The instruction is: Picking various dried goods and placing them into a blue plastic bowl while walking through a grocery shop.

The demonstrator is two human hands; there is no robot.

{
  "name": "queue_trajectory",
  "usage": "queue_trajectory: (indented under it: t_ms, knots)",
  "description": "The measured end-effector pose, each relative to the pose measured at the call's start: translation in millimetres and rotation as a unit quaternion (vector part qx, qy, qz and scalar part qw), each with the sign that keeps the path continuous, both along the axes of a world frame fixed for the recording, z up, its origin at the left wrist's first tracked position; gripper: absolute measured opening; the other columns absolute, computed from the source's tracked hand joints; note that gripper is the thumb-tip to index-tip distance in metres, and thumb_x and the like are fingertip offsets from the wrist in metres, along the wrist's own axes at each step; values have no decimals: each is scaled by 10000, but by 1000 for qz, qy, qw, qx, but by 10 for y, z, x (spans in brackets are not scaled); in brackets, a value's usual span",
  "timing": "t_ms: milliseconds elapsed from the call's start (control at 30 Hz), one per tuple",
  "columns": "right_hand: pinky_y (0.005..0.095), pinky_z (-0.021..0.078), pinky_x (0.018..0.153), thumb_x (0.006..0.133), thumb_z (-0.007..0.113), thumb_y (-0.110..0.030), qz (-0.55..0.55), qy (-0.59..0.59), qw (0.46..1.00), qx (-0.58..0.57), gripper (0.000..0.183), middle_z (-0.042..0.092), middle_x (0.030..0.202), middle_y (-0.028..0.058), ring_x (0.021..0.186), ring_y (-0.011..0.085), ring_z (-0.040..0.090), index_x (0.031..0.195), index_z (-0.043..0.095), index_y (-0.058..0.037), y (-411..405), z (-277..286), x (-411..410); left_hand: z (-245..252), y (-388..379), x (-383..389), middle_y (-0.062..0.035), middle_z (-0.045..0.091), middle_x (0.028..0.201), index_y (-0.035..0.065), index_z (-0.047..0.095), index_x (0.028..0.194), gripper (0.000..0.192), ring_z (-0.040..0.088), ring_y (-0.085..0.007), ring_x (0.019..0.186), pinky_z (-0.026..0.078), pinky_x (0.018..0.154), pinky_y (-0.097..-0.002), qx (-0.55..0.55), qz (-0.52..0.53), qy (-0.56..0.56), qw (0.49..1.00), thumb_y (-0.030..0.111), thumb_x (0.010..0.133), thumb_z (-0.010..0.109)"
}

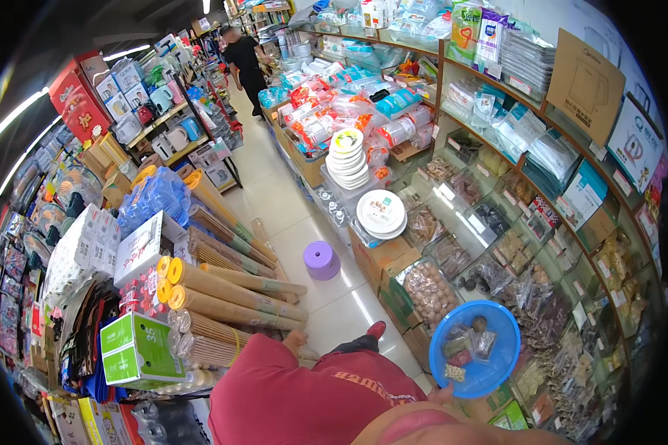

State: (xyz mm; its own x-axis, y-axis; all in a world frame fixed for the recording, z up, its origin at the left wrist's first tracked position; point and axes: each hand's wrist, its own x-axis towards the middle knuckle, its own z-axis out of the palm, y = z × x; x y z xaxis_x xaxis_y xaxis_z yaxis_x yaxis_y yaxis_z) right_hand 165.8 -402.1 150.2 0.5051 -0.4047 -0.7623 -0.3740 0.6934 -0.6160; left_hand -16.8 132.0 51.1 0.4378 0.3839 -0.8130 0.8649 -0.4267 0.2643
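Note:
To my right, a blue plastic basin (511,347) is held at its near rim by my right hand (441,396), which is partly hidden by my body. Inside it lie several small bagged goods: a silvery clear packet (485,343), a reddish packet (461,357), a packet of pale pieces (454,372) and a dark round item (479,322). My left hand (296,339) hangs low beside my red shirt, near the ends of the rolled mats (236,303). Its fingers are too small and partly covered to read.
A purple plastic stool (321,260) stands in the tiled aisle ahead. Stacked white plates (381,214) and compartments of bagged dried goods (451,258) line the right side. At left are a green carton (139,350) and shelved kettles (161,99). A person in black (245,61) is farther along.

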Motion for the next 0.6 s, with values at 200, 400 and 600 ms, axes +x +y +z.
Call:
queue_trajectory:
  t_ms: [200,400,600]
  knots:
    - [277,369,494,812,479,-211,53,25,997,56,194,554,843,47,659,150,507,949,498,-75,-87,-384,252,742,-944,1794,-71,622,770,48,631,868,284,554,-201,611,464,532,-333,-132,-186,-48,973,293,756,542]
    - [249,369,413,801,459,-217,9,41,999,31,125,512,695,41,533,151,495,859,471,-107,305,233,444,1395,-1546,2646,-154,607,1003,62,638,961,414,568,-294,946,433,805,-364,-98,-358,-37,928,334,648,634]
    - [239,357,400,794,466,-225,48,44,998,21,121,497,665,33,502,145,478,841,463,-113,203,-69,689,466,-1275,2966,-138,591,1058,59,608,1035,440,564,-283,962,430,799,-365,-136,-486,18,863,312,675,632]
